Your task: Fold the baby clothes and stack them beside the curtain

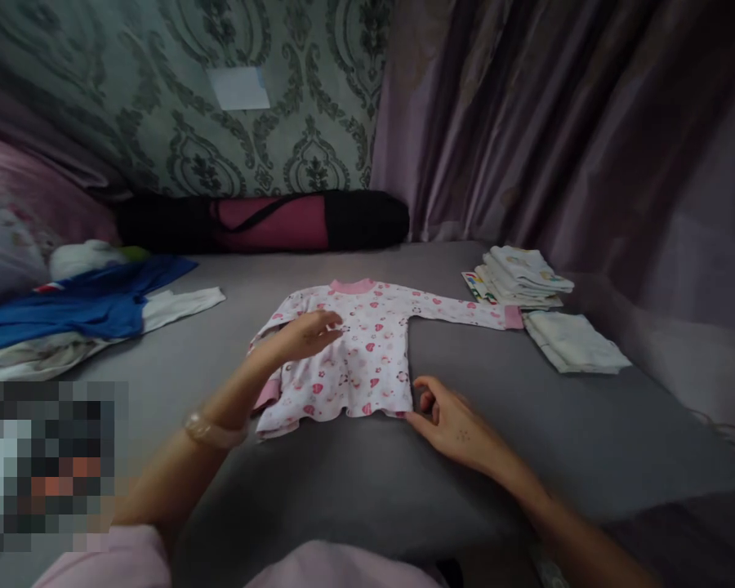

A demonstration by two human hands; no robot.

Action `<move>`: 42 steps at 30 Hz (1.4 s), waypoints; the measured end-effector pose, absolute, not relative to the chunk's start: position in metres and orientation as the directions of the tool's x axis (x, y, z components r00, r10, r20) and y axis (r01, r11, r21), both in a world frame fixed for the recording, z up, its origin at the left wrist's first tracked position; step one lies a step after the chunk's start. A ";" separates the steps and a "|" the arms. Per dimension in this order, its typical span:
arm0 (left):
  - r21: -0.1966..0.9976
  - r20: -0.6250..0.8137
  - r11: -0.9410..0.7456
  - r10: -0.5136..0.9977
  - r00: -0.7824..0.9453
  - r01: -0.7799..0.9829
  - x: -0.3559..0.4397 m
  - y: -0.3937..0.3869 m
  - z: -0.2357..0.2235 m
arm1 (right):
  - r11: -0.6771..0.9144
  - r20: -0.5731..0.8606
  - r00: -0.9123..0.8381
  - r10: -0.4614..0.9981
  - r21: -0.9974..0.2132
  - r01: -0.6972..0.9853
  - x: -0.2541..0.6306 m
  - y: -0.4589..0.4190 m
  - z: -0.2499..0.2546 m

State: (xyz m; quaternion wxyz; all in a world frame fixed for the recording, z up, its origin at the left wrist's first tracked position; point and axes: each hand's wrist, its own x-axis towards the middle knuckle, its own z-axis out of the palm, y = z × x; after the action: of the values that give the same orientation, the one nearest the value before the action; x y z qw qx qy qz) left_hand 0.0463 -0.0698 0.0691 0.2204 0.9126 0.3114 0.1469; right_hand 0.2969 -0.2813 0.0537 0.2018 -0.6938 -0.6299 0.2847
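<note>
A small long-sleeved shirt [373, 343], white with pink hearts and a pink collar, lies spread on the grey bed sheet. Its sleeve on the right stretches straight out to a pink cuff; the other sleeve bends down along the side, partly hidden by my left arm. Over the shirt's left chest hovers my left hand [311, 335], fingers extended and seemingly holding nothing. My right hand [450, 420] is at the lower right corner of the shirt, thumb at the hem and forefinger beside the side edge. Its thumb and forefinger are curved with a gap between them.
A stack of folded clothes [520, 278] sits at the back right, with another folded white piece [576, 341] in front. Blue and white garments [98, 306] lie heaped on the left. A long black and pink bag [269, 222] rests against the patterned wall.
</note>
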 end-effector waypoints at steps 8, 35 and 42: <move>0.531 0.064 -0.558 0.777 0.626 0.638 -0.055 -0.174 0.051 | -0.099 -0.043 0.090 0.995 -0.354 0.930 0.274 -0.280 0.047; 0.362 -0.091 -0.787 0.504 0.859 0.500 -0.065 -0.157 0.087 | 0.055 -0.065 -0.057 0.996 -0.033 0.998 0.281 -0.287 0.058; 0.475 0.052 -0.829 0.362 0.931 0.296 0.070 -0.097 0.107 | -0.018 0.038 0.019 0.999 -0.025 1.000 0.274 -0.288 0.046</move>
State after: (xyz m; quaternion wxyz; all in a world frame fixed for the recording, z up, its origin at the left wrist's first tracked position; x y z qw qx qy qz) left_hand 0.0701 -0.0969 0.1068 0.2364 0.9537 0.1725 0.0702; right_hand 0.2736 -0.2879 0.0456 0.0221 -0.7133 -0.7005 -0.0047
